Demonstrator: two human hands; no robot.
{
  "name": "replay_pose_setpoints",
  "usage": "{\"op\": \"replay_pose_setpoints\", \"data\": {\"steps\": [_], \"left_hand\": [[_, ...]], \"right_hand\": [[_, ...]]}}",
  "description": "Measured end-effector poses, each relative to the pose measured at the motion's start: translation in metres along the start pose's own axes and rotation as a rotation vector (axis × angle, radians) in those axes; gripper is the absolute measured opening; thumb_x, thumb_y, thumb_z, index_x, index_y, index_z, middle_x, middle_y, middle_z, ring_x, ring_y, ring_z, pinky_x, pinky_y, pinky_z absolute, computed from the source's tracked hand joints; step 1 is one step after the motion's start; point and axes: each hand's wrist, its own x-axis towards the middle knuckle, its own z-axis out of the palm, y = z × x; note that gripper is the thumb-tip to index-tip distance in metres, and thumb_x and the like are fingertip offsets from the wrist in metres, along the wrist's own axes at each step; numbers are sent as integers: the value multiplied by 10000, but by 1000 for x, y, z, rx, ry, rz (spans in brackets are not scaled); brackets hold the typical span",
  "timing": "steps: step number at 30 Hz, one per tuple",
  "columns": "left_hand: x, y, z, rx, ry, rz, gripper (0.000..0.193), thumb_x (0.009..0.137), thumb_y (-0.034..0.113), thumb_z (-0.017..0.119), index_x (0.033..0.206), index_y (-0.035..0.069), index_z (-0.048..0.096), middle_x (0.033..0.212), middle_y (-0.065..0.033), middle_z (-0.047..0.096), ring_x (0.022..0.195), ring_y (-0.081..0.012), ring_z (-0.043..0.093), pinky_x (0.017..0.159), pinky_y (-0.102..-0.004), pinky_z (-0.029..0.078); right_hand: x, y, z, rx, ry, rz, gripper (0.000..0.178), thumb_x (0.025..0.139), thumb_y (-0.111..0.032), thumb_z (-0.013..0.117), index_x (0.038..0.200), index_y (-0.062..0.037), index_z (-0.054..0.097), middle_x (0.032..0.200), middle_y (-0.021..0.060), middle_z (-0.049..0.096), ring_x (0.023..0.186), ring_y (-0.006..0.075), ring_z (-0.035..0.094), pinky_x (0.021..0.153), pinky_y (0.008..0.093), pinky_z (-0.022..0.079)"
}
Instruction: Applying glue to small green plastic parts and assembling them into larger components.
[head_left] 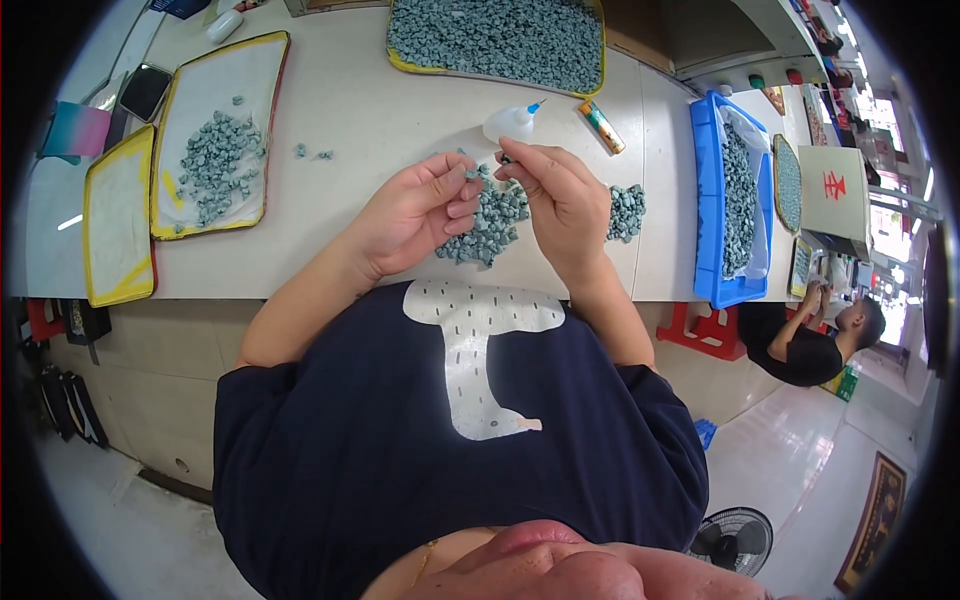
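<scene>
Both my hands are raised over the table, fingertips close together. My left hand [425,210] pinches a small grey-green piece [472,173] between thumb and forefinger, its other fingers curled. Opposite it, my right hand [565,205] is closed in a pinch on a tiny dark thing too small to name. Below and between them lies a loose pile of small grey-green pieces [487,232], partly hidden by the hands. A second, smaller pile [626,213] sits just right of my right hand. Beyond the fingers is a white squeeze bottle [508,124] with a blue tip.
A large yellow-rimmed tray [395,60] full of pieces stands at the back. Left are a paper-lined tray [180,100], another yellow-edged tray [118,215] and a phone [145,92]. An orange-green tube [601,126] and a blue bin [709,200] lie right. A person [805,345] sits farther right.
</scene>
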Motion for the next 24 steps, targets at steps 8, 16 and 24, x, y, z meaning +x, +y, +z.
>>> {"op": "replay_pose_setpoints", "data": {"steps": [8,16,24], "left_hand": [[5,-6,4,14,38,29,147,985,186,488,1064,65,514,860,-6,506,737,-95,444,648,-245,394],[10,-13,7,91,86,71,181,984,228,497,1060,66,520,867,0,510,745,-88,446,636,-241,388],[9,-14,6,200,125,94,195,979,243,510,1055,63,523,859,10,511,747,-77,441,621,-236,381]], "right_hand": [[-5,1,6,-78,27,-48,189,727,21,736,909,-14,699,819,97,690,722,171,675,608,250,537],[-10,6,9,-99,135,-99,195,682,53,734,862,-5,689,813,95,688,683,172,666,605,256,552],[-7,11,14,-193,137,-284,202,665,71,730,839,-3,659,788,97,667,667,183,650,572,261,534]]}}
